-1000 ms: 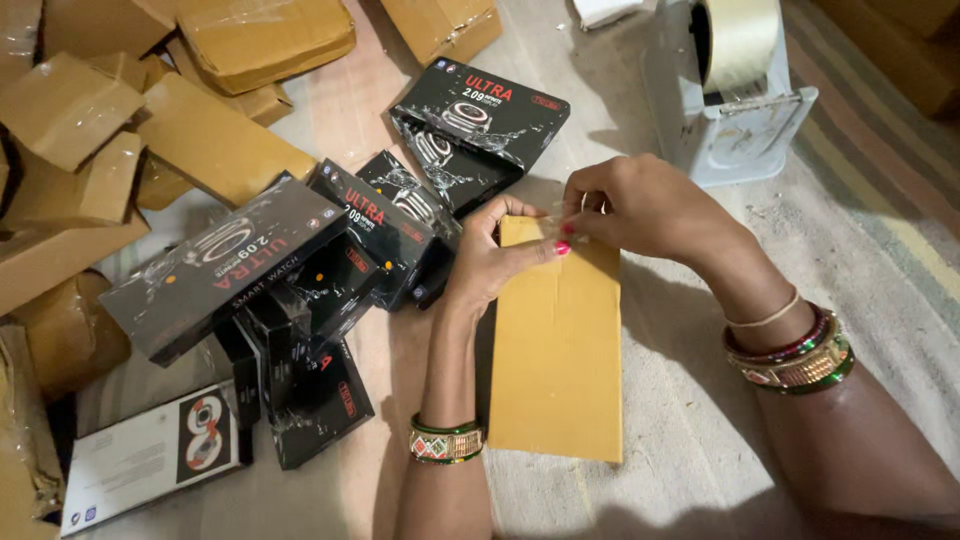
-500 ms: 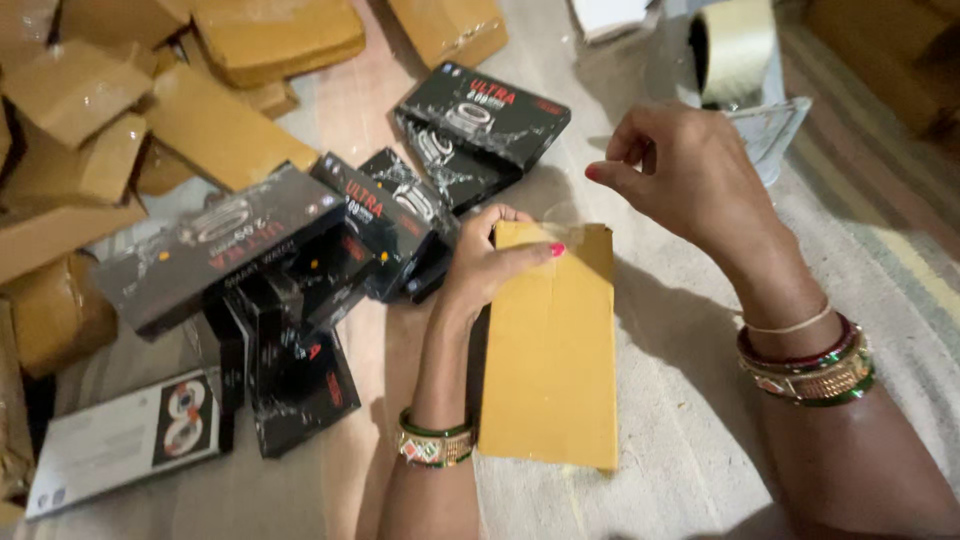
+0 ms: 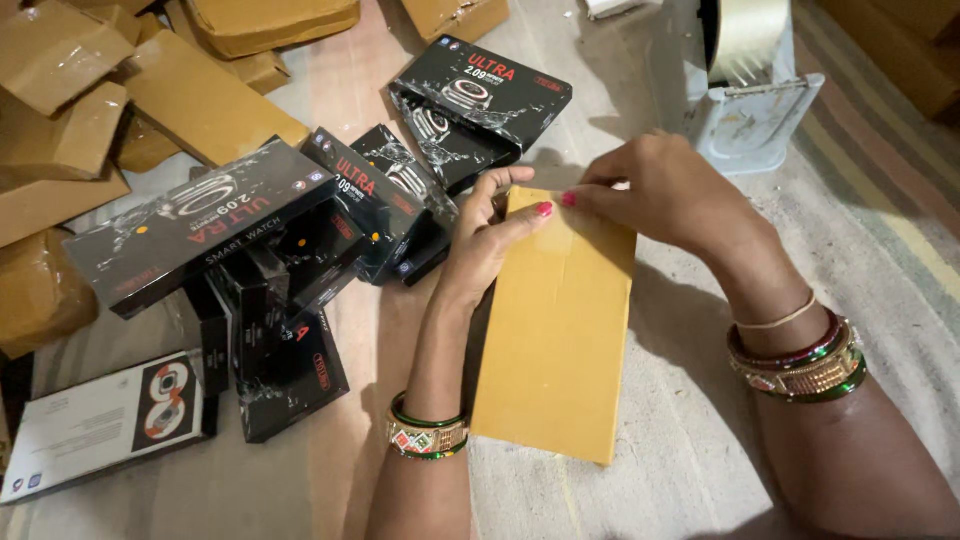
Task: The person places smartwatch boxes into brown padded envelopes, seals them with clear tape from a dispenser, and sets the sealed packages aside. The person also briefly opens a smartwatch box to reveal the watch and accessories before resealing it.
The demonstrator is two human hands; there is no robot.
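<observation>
On the floor mat [image 3: 700, 440], the brown paper-wrapped parcel [image 3: 555, 330] lies flat and lengthwise between both forearms, its far end under the fingers. The left hand [image 3: 490, 240] presses that end with spread fingers, grip released and grasping nothing, while the right hand [image 3: 665, 195], which half a second ago was raised near the tape dispenser [image 3: 745, 90], has come back down with thumb and forefinger pinched at the parcel's top edge; whether a strip of tape sits in that pinch cannot be told. This return indicates that sealing of the top edge is in progress; black product boxes [image 3: 330, 230] lie just to the left.
</observation>
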